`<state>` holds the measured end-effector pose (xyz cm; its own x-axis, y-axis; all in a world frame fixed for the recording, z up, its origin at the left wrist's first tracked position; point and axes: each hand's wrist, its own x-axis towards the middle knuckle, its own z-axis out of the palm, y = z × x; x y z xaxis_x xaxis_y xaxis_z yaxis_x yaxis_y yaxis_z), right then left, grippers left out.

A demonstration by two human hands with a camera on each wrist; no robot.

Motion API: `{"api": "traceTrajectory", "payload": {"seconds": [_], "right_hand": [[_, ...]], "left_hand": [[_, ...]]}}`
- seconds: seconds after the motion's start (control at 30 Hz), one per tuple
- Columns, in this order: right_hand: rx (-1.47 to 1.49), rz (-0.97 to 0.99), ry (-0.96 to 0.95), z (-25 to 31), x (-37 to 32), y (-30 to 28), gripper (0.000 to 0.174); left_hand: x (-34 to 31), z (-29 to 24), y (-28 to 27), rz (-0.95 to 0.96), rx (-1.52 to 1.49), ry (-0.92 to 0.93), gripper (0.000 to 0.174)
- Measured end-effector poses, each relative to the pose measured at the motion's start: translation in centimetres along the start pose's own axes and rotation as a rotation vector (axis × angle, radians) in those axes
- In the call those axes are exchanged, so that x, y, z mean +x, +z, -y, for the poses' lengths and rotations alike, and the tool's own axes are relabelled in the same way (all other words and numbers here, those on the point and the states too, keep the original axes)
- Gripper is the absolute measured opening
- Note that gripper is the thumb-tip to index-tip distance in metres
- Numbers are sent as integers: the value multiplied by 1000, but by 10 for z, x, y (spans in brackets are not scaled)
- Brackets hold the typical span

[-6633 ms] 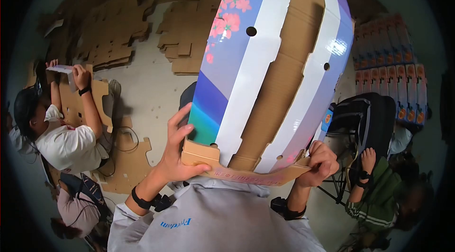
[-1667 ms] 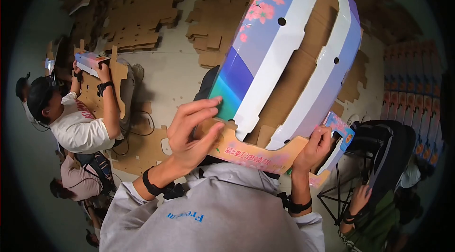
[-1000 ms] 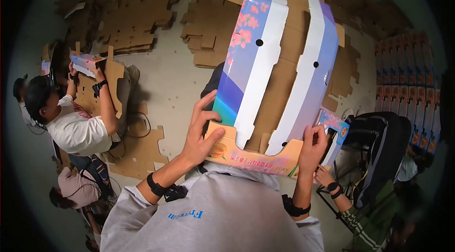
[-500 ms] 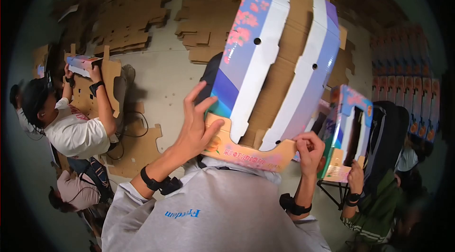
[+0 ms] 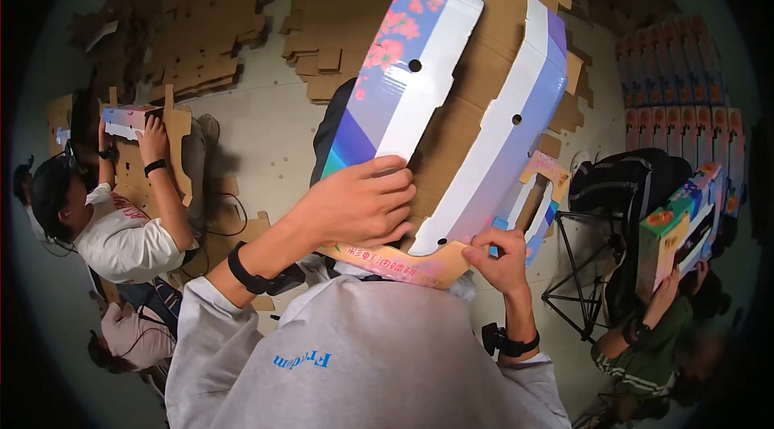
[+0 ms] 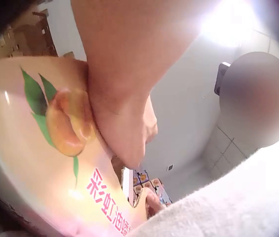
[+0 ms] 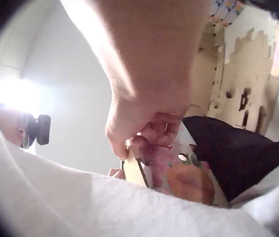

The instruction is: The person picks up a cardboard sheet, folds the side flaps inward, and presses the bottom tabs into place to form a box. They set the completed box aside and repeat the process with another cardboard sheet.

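Observation:
A part-folded cardboard fruit box (image 5: 395, 106), printed with pink blossoms and white-edged side flaps, lies across the lap in the head view. Its orange front panel (image 5: 379, 260) bears pink lettering, with a peach print showing in the left wrist view. My left hand (image 5: 359, 202) lies over the near left corner, fingers bent over the white flap toward the middle gap; its thumb is hidden. At the panel's right end my right hand (image 5: 500, 258) pinches the edge between thumb and fingers. The right wrist view shows this hand (image 7: 147, 126) at the panel's end from close by.
Flat cardboard stacks (image 5: 193, 34) lie on the floor ahead. To the left, a person in white (image 5: 129, 215) handles another box. At right, a person in green (image 5: 653, 332) holds a folded box (image 5: 673, 223) beside a black chair (image 5: 617, 195). Finished-looking boxes (image 5: 681, 82) stand stacked behind.
My left hand has moved from gripping the panel's left end to over the corner and flap. My right hand keeps its pinch. The person in green has moved a box farther right.

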<state>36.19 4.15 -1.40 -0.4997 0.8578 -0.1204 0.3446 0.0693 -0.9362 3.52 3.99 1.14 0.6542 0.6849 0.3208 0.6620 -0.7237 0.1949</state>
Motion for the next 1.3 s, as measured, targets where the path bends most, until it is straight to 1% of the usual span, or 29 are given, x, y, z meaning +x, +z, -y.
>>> {"api": "traceTrajectory", "payload": {"seconds": [0.07,0.13,0.23,0.3,0.4,0.43,0.53,0.63,0.73,0.83,0.93,1.0,1.03,1.13,1.17,1.27,1.3], "right_hand": [[-114,-16,-115,7,-3,2,17],[-268,-3,-226,26,-7,-2,23],[-362,-39,-336,40,-5,2,28],[-375,-54,-381,40,3,7,29],[-372,-94,-436,33,3,11,29],[-369,-111,-451,30,3,12,28],[-266,-250,-481,18,-9,24,24],[-336,-307,-336,12,-19,24,21],[-231,-397,-59,12,-16,33,24],[154,-323,196,10,-5,28,20],[770,-149,510,-7,-7,13,10],[838,-77,606,-8,-3,5,7],[870,-42,660,-6,1,2,10],[699,64,660,16,23,-6,19],[663,34,636,19,27,-7,25],[461,178,612,6,34,-24,30],[357,195,620,12,38,-25,32]], "left_hand": [[-2,-7,5,-68,23,-46,31],[-3,-17,8,-93,80,-92,32],[-9,-28,12,-115,134,-206,32],[-13,-28,18,-108,180,-284,32],[-11,-27,17,-84,151,-271,24],[-8,-25,15,-53,105,-228,25],[4,-23,-2,26,-41,-284,34],[5,-26,6,60,-14,-320,39],[5,-25,9,90,-27,-301,41],[4,-26,16,36,14,-286,46],[4,-25,16,44,25,-265,51],[5,-24,14,79,45,-245,52],[6,-24,14,98,49,-236,53],[6,-29,19,105,70,-196,54],[5,-28,20,101,85,-201,54],[4,-29,24,102,116,-212,53],[4,-29,25,107,113,-216,54]]}}
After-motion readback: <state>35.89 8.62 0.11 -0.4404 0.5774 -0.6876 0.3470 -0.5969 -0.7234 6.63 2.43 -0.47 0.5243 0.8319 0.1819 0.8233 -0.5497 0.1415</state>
